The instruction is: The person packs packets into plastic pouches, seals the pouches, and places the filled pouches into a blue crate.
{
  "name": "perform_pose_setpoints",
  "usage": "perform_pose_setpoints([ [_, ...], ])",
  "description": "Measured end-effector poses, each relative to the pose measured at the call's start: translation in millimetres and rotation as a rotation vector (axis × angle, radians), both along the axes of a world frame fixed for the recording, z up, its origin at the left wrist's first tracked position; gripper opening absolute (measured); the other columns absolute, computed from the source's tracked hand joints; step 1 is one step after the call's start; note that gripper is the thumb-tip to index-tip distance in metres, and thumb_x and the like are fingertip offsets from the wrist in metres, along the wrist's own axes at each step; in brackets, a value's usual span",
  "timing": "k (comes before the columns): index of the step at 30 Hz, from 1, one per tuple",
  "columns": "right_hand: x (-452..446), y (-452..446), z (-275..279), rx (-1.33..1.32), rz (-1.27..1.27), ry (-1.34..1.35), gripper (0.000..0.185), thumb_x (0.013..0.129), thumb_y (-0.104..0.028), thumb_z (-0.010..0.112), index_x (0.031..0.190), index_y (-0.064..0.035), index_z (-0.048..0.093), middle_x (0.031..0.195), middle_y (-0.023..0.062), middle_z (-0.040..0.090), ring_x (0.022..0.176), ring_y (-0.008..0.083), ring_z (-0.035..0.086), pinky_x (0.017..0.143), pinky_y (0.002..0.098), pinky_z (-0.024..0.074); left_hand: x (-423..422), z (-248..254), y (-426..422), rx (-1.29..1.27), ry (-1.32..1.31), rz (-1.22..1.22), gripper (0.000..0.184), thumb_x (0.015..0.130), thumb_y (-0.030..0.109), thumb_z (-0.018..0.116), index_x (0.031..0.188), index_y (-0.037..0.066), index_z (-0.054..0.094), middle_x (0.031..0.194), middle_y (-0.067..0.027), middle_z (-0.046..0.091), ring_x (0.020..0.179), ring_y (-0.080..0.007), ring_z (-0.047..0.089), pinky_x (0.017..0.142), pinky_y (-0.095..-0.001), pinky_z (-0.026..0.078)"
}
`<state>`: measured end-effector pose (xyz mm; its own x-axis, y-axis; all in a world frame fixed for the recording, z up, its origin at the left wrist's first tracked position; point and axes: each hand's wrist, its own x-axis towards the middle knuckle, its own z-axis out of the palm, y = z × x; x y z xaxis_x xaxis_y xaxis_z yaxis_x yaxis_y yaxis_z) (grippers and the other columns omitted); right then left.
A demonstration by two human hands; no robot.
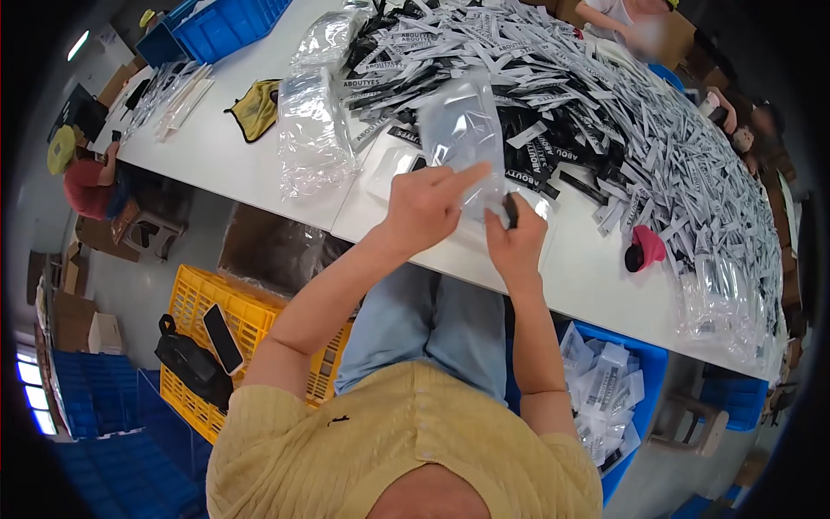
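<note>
A clear plastic bag (462, 130) stands out in front of me above the white table (398, 233). At its lower left is my left hand (428, 208), its index finger stretched over the bag and the other fingers curled; whether it grips the film is not clear. My right hand (516, 233) is closed at the bag's lower right, with a small dark item (510, 210) between thumb and fingers. Beyond the bag lies a large heap of black and white printed strips (553, 69). Stacked clear bags (313, 130) lie to the left.
Left of my legs, a yellow crate (194, 303) bears a phone (223, 337) and a black bag (192, 359). A blue bin (653, 368) of packed bags stands at right. A pink item (646, 248) and yellow cloth (255, 111) lie on the table. Other people sit around.
</note>
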<state>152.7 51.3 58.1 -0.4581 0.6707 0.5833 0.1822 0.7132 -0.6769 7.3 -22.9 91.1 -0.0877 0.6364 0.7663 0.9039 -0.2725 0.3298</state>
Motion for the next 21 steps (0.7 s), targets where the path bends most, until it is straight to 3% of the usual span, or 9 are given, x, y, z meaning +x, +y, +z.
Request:
perform_pose_setpoints([
  [2,-3,-3,9,-0.247,-0.060,-0.039,0.024,0.072,-0.013,0.069,0.086,0.0004,0.055,0.077,0.0161,0.059,0.066,0.0334,0.059,0.056,0.0358,0.0464,-3,-4,7,-0.014,0.029,0.072,0.055,0.059,-0.006,0.057,0.110,0.014,0.062,0.060,-0.0060,0.054,0.049,-0.0214,0.051,0.044,-0.0298,0.040],
  [3,-5,-8,2,-0.079,-0.019,0.100,0.027,0.081,-0.022,0.065,0.090,0.0008,0.055,0.077,0.0161,0.059,0.070,0.0351,0.059,0.060,0.0378,0.0468,-4,-7,10,-0.023,0.044,0.106,0.056,0.058,-0.005,0.057,0.110,0.014,0.062,0.059,-0.0045,0.052,0.050,-0.0206,0.052,0.044,-0.0304,0.041],
  [6,-5,-23,-5,0.049,0.087,0.045,0.033,0.085,-0.030,0.059,0.097,0.0006,0.054,0.077,0.0169,0.059,0.072,0.0376,0.059,0.063,0.0390,0.0468,0,-16,16,0.039,-0.127,0.049,0.056,0.059,-0.006,0.056,0.111,0.014,0.062,0.057,-0.0048,0.049,0.048,-0.0204,0.049,0.043,-0.0307,0.039],
  [7,-5,-23,-9,0.011,0.093,0.004,0.034,0.089,-0.031,0.050,0.101,0.0010,0.053,0.080,0.0188,0.059,0.078,0.0404,0.057,0.065,0.0404,0.0466,4,-18,16,0.075,-0.175,0.015,0.057,0.060,-0.006,0.055,0.112,0.013,0.061,0.056,-0.0053,0.046,0.048,-0.0212,0.048,0.044,-0.0321,0.039],
  [10,-7,-5,-17,-0.248,0.225,-0.136,0.032,0.090,-0.027,0.048,0.103,0.0019,0.051,0.080,0.0161,0.058,0.074,0.0343,0.059,0.063,0.0382,0.0464,11,-20,2,-0.043,-0.050,0.035,0.060,0.056,-0.008,0.058,0.111,0.013,0.063,0.062,-0.0090,0.052,0.055,-0.0222,0.051,0.049,-0.0325,0.042],
  [13,-18,-5,-17,-1.074,0.292,0.234,0.032,0.090,-0.026,0.047,0.103,0.0033,0.051,0.075,0.0115,0.054,0.067,0.0247,0.057,0.060,0.0357,0.0454,17,-36,5,-0.005,0.030,-0.009,0.061,0.058,-0.005,0.057,0.116,0.013,0.059,0.060,-0.0068,0.049,0.055,-0.0237,0.051,0.048,-0.0329,0.041],
  [18,-23,-23,-20,-0.529,0.218,0.095,0.031,0.087,-0.023,0.050,0.099,0.0051,0.052,0.066,0.0084,0.053,0.058,0.0188,0.055,0.053,0.0327,0.0441,1,-26,-1,-0.211,-0.203,0.149,0.069,0.060,0.000,0.060,0.126,0.013,0.050,0.063,-0.0075,0.054,0.056,-0.0249,0.054,0.051,-0.0344,0.045],
  [19,-22,-21,-26,-0.423,0.152,0.080,0.029,0.087,-0.022,0.050,0.096,0.0057,0.053,0.065,0.0092,0.054,0.058,0.0191,0.057,0.052,0.0325,0.0439,6,-32,2,-0.042,-0.086,0.056,0.069,0.061,0.001,0.060,0.128,0.011,0.048,0.065,-0.0080,0.057,0.057,-0.0251,0.056,0.050,-0.0353,0.045],
  [21,-21,-16,-28,-0.325,0.129,0.202,0.024,0.085,-0.017,0.052,0.086,0.0063,0.057,0.066,0.0117,0.060,0.058,0.0167,0.060,0.049,0.0312,0.0445,20,-36,-6,-0.099,0.006,0.034,0.069,0.062,0.002,0.061,0.129,0.010,0.046,0.067,-0.0085,0.058,0.058,-0.0255,0.057,0.050,-0.0361,0.045],
])
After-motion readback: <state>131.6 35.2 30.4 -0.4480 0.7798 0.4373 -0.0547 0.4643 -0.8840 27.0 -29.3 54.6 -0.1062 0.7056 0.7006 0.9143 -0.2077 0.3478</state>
